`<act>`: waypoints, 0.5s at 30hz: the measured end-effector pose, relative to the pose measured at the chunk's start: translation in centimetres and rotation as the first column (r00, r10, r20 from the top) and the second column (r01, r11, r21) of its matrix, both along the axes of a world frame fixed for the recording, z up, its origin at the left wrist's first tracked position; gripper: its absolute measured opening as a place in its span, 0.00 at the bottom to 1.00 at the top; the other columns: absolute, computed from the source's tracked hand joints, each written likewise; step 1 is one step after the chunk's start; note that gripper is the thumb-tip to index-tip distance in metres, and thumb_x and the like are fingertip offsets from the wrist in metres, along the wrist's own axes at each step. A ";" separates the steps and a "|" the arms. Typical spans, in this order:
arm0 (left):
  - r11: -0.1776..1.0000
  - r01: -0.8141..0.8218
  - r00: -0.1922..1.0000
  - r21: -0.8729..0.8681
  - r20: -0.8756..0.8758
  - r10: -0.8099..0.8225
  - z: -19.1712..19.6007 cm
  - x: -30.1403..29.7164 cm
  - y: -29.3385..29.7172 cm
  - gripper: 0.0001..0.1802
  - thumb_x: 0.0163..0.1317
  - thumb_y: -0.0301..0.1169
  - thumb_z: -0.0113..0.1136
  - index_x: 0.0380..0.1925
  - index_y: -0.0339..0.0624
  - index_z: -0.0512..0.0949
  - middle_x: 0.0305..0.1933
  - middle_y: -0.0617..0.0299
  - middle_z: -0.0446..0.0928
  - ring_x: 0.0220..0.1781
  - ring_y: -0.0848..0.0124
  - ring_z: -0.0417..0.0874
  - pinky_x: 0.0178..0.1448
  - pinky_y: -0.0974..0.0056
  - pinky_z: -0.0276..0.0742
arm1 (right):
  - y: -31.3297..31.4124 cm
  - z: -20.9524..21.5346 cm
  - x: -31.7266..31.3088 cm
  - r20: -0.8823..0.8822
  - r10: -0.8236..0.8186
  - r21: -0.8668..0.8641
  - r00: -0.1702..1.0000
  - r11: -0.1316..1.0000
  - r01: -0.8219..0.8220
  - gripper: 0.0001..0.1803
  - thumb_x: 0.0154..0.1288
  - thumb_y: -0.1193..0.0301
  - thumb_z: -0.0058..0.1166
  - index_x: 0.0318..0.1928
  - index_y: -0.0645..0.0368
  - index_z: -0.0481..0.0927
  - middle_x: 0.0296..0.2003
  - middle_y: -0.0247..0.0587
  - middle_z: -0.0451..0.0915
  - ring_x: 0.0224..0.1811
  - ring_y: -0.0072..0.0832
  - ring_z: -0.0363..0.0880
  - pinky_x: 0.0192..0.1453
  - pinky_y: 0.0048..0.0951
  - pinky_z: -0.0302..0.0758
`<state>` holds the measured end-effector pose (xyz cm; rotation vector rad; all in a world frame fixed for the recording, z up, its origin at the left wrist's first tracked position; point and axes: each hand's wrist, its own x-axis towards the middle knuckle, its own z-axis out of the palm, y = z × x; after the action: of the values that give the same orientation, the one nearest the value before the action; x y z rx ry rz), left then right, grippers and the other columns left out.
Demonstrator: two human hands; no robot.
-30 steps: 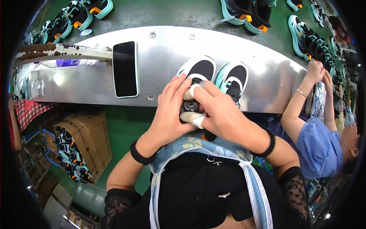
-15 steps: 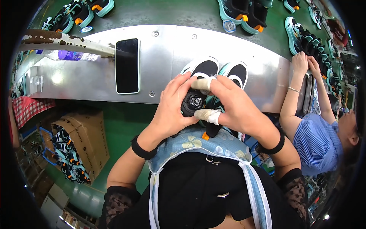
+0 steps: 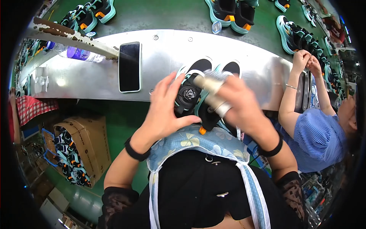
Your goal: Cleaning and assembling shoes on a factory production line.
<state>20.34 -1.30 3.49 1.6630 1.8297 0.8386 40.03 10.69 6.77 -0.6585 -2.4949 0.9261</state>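
A pair of black sneakers with white and mint soles stands on the metal bench in front of me. On the left sneaker (image 3: 203,64) is a round black piece (image 3: 187,94) with a shiny patterned centre. My left hand (image 3: 162,108) lies along this piece's left side, fingers stretched and thumb held apart toward the right sneaker. Over the right sneaker (image 3: 231,68) hovers my right hand (image 3: 244,101), smeared by motion. Pale covers wrap its thumb and a finger. Whether it holds anything is hidden by the blur. An orange heel tab (image 3: 202,130) shows near my apron.
A phone (image 3: 129,66) lies on the metal bench (image 3: 95,78), beside a chipped metal bar (image 3: 72,38) and a purple-labelled bottle (image 3: 78,53). Sneakers (image 3: 230,17) stand on the green surface beyond. A carton (image 3: 89,145) stands lower left; a co-worker (image 3: 316,141) sits at right.
My right hand has pulled away from the round black piece, moving right and blurring. My left hand has opened wider and shifted slightly left. The view has shifted slightly.
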 end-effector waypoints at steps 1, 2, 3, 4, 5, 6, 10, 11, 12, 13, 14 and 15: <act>1.000 -0.024 0.999 0.017 -0.028 0.024 1.0 -0.5 -0.8 0.47 0.44 0.44 0.77 0.64 0.41 0.68 0.64 0.50 0.67 0.65 0.51 0.68 0.69 0.49 0.61 | 0.9 0.8 0.6 0.037 -0.047 -0.004 0.998 0.999 0.047 0.29 0.57 0.73 0.64 0.62 0.49 0.78 0.32 0.43 0.70 0.37 0.41 0.72 0.42 0.38 0.71; 0.993 -0.086 0.996 0.084 0.010 0.085 1.7 -0.6 -1.5 0.31 0.49 0.38 0.74 0.53 0.39 0.76 0.52 0.52 0.74 0.56 0.54 0.74 0.61 0.53 0.68 | 1.6 1.4 0.9 0.074 -0.093 -0.008 0.993 0.996 0.094 0.29 0.58 0.72 0.65 0.62 0.48 0.78 0.31 0.42 0.70 0.36 0.40 0.72 0.41 0.38 0.71; 0.991 -0.124 0.991 0.049 0.061 0.121 1.9 -0.8 -2.6 0.23 0.51 0.34 0.72 0.46 0.39 0.77 0.47 0.53 0.76 0.51 0.55 0.75 0.57 0.55 0.70 | 1.7 1.9 0.5 0.058 -0.064 -0.113 0.996 0.991 0.070 0.27 0.57 0.70 0.66 0.59 0.49 0.80 0.29 0.42 0.70 0.35 0.40 0.72 0.40 0.38 0.71; 0.986 -0.166 0.981 0.010 0.107 0.164 2.0 -0.7 -3.5 0.15 0.53 0.31 0.69 0.39 0.38 0.78 0.41 0.54 0.77 0.46 0.56 0.77 0.52 0.56 0.71 | 1.5 1.5 0.0 0.051 -0.064 -0.113 0.997 0.991 0.069 0.27 0.57 0.70 0.66 0.59 0.49 0.80 0.29 0.42 0.70 0.35 0.40 0.72 0.40 0.38 0.71; 0.987 -0.143 0.987 0.075 0.084 0.136 2.1 -0.3 -3.8 0.11 0.53 0.27 0.66 0.37 0.38 0.78 0.38 0.55 0.78 0.42 0.58 0.77 0.49 0.58 0.72 | 1.3 0.8 -0.8 0.063 0.013 -0.100 0.998 0.995 -0.006 0.27 0.58 0.69 0.66 0.60 0.50 0.80 0.30 0.43 0.71 0.34 0.39 0.72 0.40 0.37 0.71; 0.982 -0.121 0.992 0.143 0.064 0.113 2.3 0.2 -3.8 0.08 0.53 0.23 0.63 0.34 0.37 0.78 0.34 0.56 0.78 0.38 0.60 0.78 0.45 0.60 0.74 | 1.1 0.3 -1.5 0.080 0.092 -0.085 0.992 0.993 -0.086 0.27 0.59 0.68 0.67 0.60 0.52 0.80 0.30 0.44 0.73 0.34 0.38 0.72 0.41 0.36 0.71; 0.994 0.100 0.990 0.050 -0.100 -0.095 0.6 1.6 -4.2 0.14 0.51 0.25 0.66 0.39 0.42 0.77 0.42 0.58 0.77 0.47 0.60 0.75 0.58 0.58 0.64 | -1.0 -2.1 -3.6 0.014 0.013 0.119 1.000 0.993 -0.015 0.17 0.55 0.67 0.67 0.46 0.55 0.83 0.27 0.41 0.75 0.34 0.41 0.75 0.40 0.38 0.73; 0.993 0.112 0.990 0.047 -0.090 -0.107 0.4 1.8 -4.7 0.21 0.49 0.27 0.67 0.46 0.45 0.79 0.45 0.58 0.76 0.49 0.61 0.75 0.60 0.57 0.59 | -1.7 -2.1 -3.8 0.019 -0.050 0.163 0.999 0.986 0.047 0.14 0.54 0.68 0.67 0.41 0.57 0.82 0.28 0.42 0.76 0.34 0.42 0.77 0.40 0.40 0.73; 0.992 0.118 0.990 0.051 -0.088 -0.113 0.5 1.8 -4.7 0.21 0.49 0.27 0.67 0.46 0.45 0.79 0.45 0.58 0.76 0.49 0.61 0.75 0.60 0.57 0.59 | -1.6 -2.1 -3.6 0.021 -0.056 0.167 0.998 0.985 0.052 0.14 0.54 0.68 0.67 0.41 0.57 0.82 0.28 0.42 0.76 0.34 0.42 0.77 0.40 0.40 0.73; 0.987 0.158 0.981 0.028 -0.115 -0.154 0.9 1.9 -4.5 0.26 0.50 0.27 0.67 0.52 0.51 0.78 0.47 0.57 0.75 0.51 0.61 0.74 0.60 0.55 0.59 | -1.3 -1.9 -3.3 0.030 -0.064 0.105 0.998 0.993 0.060 0.14 0.54 0.68 0.67 0.41 0.57 0.83 0.28 0.42 0.77 0.34 0.42 0.76 0.40 0.40 0.73; 0.980 0.200 0.970 0.006 -0.140 -0.197 1.3 1.9 -4.1 0.31 0.51 0.28 0.67 0.58 0.56 0.77 0.48 0.56 0.74 0.52 0.61 0.74 0.60 0.53 0.58 | -1.0 -1.6 -2.9 0.039 -0.072 0.045 0.997 0.996 0.071 0.13 0.54 0.68 0.67 0.41 0.57 0.83 0.28 0.43 0.77 0.33 0.43 0.76 0.40 0.41 0.73; 0.959 0.278 0.943 -0.048 -0.175 -0.282 1.8 2.1 -4.1 0.38 0.51 0.31 0.68 0.65 0.65 0.73 0.51 0.54 0.72 0.54 0.60 0.74 0.61 0.51 0.57 | -0.1 -1.2 -2.5 0.030 -0.023 -0.061 0.999 0.998 0.024 0.12 0.55 0.67 0.67 0.40 0.57 0.83 0.31 0.45 0.79 0.34 0.44 0.76 0.40 0.41 0.73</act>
<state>22.42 -5.42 5.25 1.9808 1.6534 0.5582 37.56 10.55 5.57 -0.7246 -2.4875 0.9947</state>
